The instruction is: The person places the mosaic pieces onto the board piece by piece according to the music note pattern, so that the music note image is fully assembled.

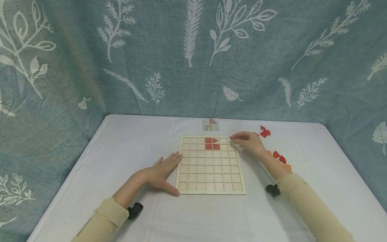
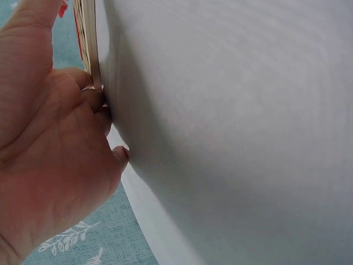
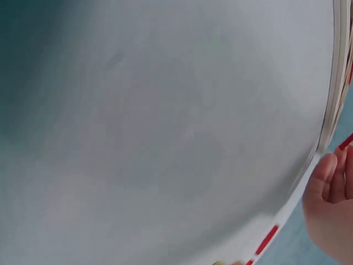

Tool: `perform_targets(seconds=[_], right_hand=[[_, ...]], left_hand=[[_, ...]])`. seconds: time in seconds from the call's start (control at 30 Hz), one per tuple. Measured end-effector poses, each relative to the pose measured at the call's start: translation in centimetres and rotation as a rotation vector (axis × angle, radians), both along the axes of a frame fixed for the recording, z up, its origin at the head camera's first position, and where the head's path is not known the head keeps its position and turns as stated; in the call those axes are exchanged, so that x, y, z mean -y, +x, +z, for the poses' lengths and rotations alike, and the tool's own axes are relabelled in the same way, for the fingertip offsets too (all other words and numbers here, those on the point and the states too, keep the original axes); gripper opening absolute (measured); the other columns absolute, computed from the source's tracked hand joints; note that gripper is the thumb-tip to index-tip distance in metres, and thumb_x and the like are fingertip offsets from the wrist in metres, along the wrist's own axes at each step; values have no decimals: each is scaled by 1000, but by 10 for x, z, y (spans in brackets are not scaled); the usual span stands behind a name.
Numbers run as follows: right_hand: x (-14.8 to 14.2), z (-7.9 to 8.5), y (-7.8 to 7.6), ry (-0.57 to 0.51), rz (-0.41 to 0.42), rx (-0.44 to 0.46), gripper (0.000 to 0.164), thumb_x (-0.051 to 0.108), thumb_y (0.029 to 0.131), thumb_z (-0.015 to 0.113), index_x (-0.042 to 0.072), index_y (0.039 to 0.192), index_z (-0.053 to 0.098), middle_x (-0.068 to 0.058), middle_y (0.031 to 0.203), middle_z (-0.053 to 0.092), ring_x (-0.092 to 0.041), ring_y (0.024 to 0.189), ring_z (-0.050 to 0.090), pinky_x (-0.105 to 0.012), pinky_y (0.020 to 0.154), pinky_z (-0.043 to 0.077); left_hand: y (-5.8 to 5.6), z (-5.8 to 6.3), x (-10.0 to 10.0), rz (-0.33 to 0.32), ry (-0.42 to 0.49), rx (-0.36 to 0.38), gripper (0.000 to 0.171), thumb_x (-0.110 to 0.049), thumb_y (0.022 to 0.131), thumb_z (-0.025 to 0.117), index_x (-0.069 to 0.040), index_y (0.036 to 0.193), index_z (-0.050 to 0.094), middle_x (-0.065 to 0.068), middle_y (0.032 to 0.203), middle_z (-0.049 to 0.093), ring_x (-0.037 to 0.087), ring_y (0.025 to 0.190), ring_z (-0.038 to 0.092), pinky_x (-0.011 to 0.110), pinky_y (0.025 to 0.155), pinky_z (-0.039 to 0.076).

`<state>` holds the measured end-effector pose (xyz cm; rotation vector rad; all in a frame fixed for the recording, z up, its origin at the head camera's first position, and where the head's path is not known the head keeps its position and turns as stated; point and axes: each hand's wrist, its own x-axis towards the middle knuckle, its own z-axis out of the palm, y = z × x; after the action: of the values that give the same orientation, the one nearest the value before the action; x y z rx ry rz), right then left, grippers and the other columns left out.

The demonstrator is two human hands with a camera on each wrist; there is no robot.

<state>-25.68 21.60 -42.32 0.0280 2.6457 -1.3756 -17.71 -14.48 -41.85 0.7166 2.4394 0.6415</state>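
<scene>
White counter [image 1: 130, 143] under both hands. Gridded board [image 1: 209, 168] between them, mostly bare: early going, I judge. Left hand [image 1: 160, 173] spread, touching its edge; right hand [image 1: 249, 143] pinches a red tile [image 1: 231, 137]. Picture card [image 1: 210, 124] ahead, between hands. Four red pieces [image 1: 208, 146] set; loose red shapes [image 1: 265, 133] beyond right hand presumably remain.

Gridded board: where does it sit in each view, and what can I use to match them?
Head: the gridded board lies flat, slightly right of centre, in the lower half.
Left wrist: edge-on at the top, left of centre.
Right wrist: edge-on along the upper right border, partly cut off.
Shared landmark: the white tabletop.
</scene>
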Motion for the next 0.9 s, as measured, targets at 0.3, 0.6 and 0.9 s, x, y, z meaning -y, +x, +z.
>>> perform_targets(seconds=[0.3, 0.6, 0.9], right_hand=[[24, -3, 6, 149, 177, -100, 23, 27, 85, 77, 12, 103, 75, -2, 93, 72, -19, 88, 62, -34, 77, 51], [32, -5, 9, 194, 215, -141, 22, 21, 86, 76, 12, 106, 74, -2, 96, 69, -20, 86, 58, -32, 75, 49], [30, -4, 11, 190, 209, -128, 21, 20, 88, 73, 13, 108, 74, -2, 95, 69, -20, 85, 55, -32, 72, 47]], left_hand=[[0, -1, 1, -9, -4, -7, 128, -54, 68, 84, -1, 156, 6, 17, 162, 2, 29, 149, -1, 54, 118, -3], [0, -1, 2, -13, -1, -11, 128, -53, 68, 84, -1, 156, 7, 17, 162, 2, 29, 149, -1, 54, 118, -3], [-1, -2, 1, -8, -7, -7, 128, -54, 68, 84, -2, 156, 7, 16, 162, 2, 29, 149, -2, 54, 118, -3]])
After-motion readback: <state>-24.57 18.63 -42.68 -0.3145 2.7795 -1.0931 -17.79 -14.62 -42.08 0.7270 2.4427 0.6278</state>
